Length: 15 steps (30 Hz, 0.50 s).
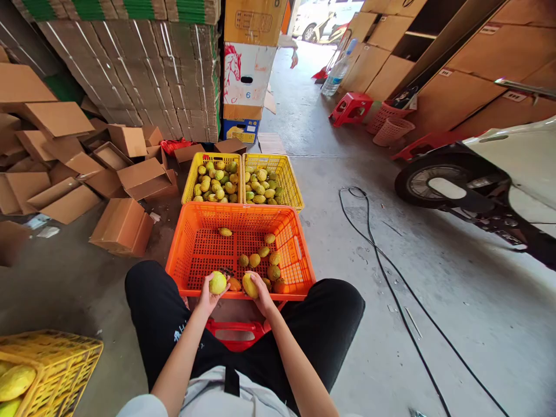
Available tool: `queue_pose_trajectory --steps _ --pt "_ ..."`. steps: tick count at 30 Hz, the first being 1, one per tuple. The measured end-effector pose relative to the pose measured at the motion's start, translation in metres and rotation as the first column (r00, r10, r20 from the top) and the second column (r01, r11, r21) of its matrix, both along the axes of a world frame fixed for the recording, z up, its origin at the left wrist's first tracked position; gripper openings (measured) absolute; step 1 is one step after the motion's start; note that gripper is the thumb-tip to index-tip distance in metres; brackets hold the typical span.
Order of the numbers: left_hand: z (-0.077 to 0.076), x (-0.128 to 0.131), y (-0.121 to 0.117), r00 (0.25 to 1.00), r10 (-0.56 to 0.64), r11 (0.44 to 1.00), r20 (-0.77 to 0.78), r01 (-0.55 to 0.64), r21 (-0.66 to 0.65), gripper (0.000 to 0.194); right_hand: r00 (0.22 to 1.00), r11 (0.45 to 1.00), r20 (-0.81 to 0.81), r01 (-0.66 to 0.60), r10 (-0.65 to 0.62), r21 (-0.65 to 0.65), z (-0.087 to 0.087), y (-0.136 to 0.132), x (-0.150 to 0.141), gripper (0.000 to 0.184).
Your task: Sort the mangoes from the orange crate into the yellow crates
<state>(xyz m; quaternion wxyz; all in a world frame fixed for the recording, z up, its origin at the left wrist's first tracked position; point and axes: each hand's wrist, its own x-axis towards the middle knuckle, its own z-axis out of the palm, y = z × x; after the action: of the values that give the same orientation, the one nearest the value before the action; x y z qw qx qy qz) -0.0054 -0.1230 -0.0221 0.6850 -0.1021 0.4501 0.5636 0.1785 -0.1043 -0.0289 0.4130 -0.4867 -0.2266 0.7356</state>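
Note:
My left hand [210, 295] has its fingers wrapped round a pale yellow-green passion fruit [218, 283]. Close beside it, my right hand [262, 296] grips a deeper yellow passion fruit [249, 285]. Both fruits are above the near edge of a large orange plastic crate [208, 211] between my knees. Inside it, several loose passion fruits [273, 272] lie mostly on the right, and a single one [225, 231] rests near the far side. An orange-coloured fruit [234, 284] shows between my hands.
Two yellow crates [186, 188] full of yellow and green fruit stand against the far side. Another yellow crate [65, 370] is at lower left. Cardboard boxes [121, 226] are heaped leftward. A black cable [391, 266] and a parked scooter [490, 185] are to the right.

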Motion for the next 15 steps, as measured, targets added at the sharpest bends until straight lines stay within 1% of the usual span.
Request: queue_pose_trajectory --steps 3,6,8,12,15 --pt "0.000 0.001 0.001 0.997 0.083 0.996 -0.008 -0.083 -0.043 0.012 0.999 0.999 -0.018 0.041 -0.041 -0.031 -0.002 0.001 0.001 0.051" --pt "0.003 0.002 0.002 0.982 0.186 0.979 -0.034 -0.188 -0.082 0.005 0.995 0.993 -0.016 0.098 -0.099 -0.068 -0.004 0.002 0.002 0.051" --pt "0.006 0.001 0.003 0.975 0.220 0.971 -0.034 -0.222 -0.090 0.007 0.994 0.991 -0.026 0.104 -0.106 -0.088 -0.005 0.002 0.002 0.048" --pt "0.010 -0.001 0.003 0.983 0.183 0.979 -0.013 -0.183 -0.095 0.022 0.986 0.981 -0.084 0.132 -0.145 -0.143 -0.008 0.002 0.001 0.039" --pt "0.011 -0.001 0.003 0.990 0.139 0.987 0.010 -0.138 -0.088 0.028 0.978 0.969 -0.108 0.156 -0.179 -0.192 -0.011 0.003 0.001 0.041"
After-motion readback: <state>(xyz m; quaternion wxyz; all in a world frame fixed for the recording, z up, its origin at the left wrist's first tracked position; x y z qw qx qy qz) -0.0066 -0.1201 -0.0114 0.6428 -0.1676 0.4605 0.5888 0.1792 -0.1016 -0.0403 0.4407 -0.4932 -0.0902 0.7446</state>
